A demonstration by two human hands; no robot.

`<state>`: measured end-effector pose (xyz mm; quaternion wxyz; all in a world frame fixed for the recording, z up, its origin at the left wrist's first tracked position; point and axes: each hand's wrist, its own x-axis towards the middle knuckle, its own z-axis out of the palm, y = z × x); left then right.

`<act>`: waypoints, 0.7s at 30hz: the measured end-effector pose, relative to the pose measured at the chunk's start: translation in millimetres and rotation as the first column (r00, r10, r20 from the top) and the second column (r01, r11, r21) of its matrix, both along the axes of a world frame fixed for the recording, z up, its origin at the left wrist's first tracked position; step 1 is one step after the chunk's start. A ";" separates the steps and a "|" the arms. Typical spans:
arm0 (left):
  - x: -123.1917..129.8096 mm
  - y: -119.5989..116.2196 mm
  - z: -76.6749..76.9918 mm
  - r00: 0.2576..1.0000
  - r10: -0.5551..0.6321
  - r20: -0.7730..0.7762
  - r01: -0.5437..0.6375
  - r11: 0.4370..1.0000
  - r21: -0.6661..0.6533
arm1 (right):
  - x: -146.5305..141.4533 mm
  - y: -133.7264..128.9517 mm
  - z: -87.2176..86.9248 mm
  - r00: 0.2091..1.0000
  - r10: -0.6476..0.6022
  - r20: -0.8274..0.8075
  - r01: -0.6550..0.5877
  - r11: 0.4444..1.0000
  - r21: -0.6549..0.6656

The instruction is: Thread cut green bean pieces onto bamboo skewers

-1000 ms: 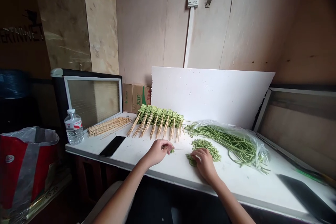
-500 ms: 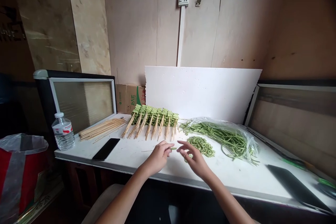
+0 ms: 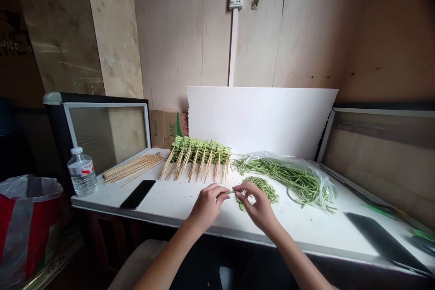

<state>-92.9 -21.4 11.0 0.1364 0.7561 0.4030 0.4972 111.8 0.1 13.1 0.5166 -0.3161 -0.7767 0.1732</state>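
Observation:
My left hand [image 3: 208, 206] is closed in a pinch above the table's front part, and a thin bamboo skewer [image 3: 191, 196] sticks out to its left. Between the fingertips of both hands shows a short green piece of long bean [image 3: 231, 191]. My right hand [image 3: 257, 204] pinches the right end of this piece, thumb and forefinger together. Just behind the right hand lies a pile of cut bean pieces [image 3: 263, 186], partly hidden by it. Farther back, finished bean skewers [image 3: 200, 152] are stacked with their bare sticks pointing toward me.
Loose skewers [image 3: 132, 167] lie at left, near a black phone [image 3: 137, 194] and a water bottle [image 3: 81, 172]. Uncut long beans [image 3: 295, 179] spill from a clear bag at right. A dark flat object [image 3: 384, 240] rests near the right edge. A white board [image 3: 261, 120] stands behind.
My right hand has moved slightly left, and its parted fingers have closed on the bean piece at my left fingertips. The stack, pile and bag have stayed put.

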 end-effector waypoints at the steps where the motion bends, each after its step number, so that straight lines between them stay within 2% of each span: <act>1: 0.4 -1.3 0.8 1.000 0.006 -0.018 -0.005 0.999 0.034 | -0.4 -1.7 1.7 1.000 0.011 0.021 -0.011 1.000 0.010; 4: 2.9 -4.4 1.2 0.997 0.015 -0.073 -0.008 0.995 0.098 | -1.7 -6.4 6.2 0.998 0.019 0.055 -0.021 0.998 0.052; 9: 2.6 -6.8 2.2 0.981 0.094 -0.170 -0.062 0.981 0.184 | -2.2 -11.2 10.4 0.997 0.004 0.076 -0.011 0.996 0.090; 14: -1.3 -7.4 4.1 0.944 0.120 -0.306 -0.029 0.958 0.287 | -4.4 -12.2 10.5 0.993 0.009 0.119 -0.019 0.997 0.080; 18: -0.9 -5.6 2.7 0.945 0.083 -0.315 -0.001 0.967 0.253 | -5.2 -11.1 9.9 0.994 0.026 0.110 -0.035 0.996 0.082; 21: -0.7 -5.2 2.9 0.960 -0.045 -0.275 0.091 0.983 0.156 | -4.7 -9.7 8.5 0.994 0.072 0.085 -0.076 0.996 0.051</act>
